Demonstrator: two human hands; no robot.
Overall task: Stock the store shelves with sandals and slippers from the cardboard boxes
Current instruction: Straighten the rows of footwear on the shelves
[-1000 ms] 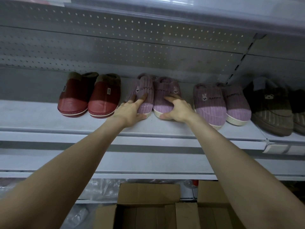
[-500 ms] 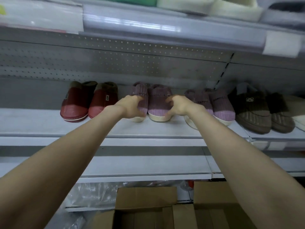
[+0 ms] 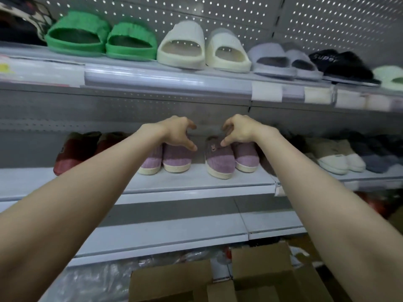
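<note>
- Grey metal shelf (image 3: 196, 180), pegboard (image 3: 229, 12) behind; cardboard box (image 3: 261, 269) below the shelf.
- Two purple slipper pairs (image 3: 220, 160) on the shelf, just beneath left hand (image 3: 177, 132) and right hand (image 3: 238, 130); fingers loosely clawed, gripping nothing.

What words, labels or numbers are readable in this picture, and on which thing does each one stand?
"Super": white letters on the black fluffy slipper.
White price labels on the shelf edge: blurred, not readable.
Small mark beside the rabbit figure on the purple knitted slipper: too small to read.
Small tag on the dark red slipper: too blurred to read.
</note>
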